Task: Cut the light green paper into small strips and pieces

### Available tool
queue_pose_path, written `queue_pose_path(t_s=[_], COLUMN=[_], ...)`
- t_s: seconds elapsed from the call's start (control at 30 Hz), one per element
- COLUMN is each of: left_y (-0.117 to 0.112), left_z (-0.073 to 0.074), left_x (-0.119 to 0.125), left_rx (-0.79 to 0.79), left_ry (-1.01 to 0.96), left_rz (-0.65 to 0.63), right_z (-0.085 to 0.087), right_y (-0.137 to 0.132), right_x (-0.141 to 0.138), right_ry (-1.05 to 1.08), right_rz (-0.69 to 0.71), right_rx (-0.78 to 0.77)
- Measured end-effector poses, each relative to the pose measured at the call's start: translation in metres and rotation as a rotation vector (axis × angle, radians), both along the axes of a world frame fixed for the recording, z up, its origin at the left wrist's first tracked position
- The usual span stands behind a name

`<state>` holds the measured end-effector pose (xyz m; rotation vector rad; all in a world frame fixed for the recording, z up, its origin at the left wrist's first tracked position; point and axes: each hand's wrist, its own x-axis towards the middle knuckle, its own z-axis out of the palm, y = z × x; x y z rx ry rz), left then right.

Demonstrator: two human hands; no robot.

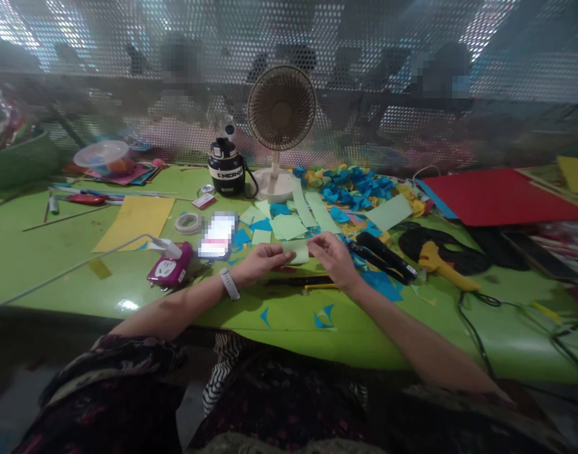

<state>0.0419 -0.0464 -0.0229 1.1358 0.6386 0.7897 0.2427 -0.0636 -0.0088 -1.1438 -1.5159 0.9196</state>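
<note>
one green paper [299, 253] touched by left hand [263, 260], right hand [334, 255]; axis unclear

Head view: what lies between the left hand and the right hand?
In the head view, a pale green paper piece lies between the left hand and right hand, both reaching its edges.

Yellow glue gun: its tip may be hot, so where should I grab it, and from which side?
Grip the glue gun by its long thin end, which points right and toward you, coming from the near right. It lies flat on the table, thicker head toward the right hand; the tip is too small to see.
</note>
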Motion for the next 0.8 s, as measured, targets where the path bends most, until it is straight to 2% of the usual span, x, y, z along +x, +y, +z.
queue_pose_path(t_s=[0.1,0.33,0.53,0.8], left_y=[-0.0016,-0.0027,-0.0037,-0.004], left_z=[0.0032,0.0065,0.0059,0.0049], left_x=[0.0006,-0.0004,-0.0027,-0.0001], left_rx=[-0.007,-0.025,-0.08,-0.075], left_ry=[0.015,0.041,0.141,0.114], left_rz=[-0.019,-0.069,-0.075,-0.073], right_z=[0.0006,-0.0021,-0.0012,0.0044], right_y=[-0.0001,-0.0007,-0.0012,-0.003], right_x=[-0.0013,-0.0048,-0.0046,-0.0034], right_ry=[-0.024,-0.009,-0.005,-0.031], right_rz=[0.053,0.028,0.008,0.015], right_rx=[-0.016,0.019,0.022,-0.015])
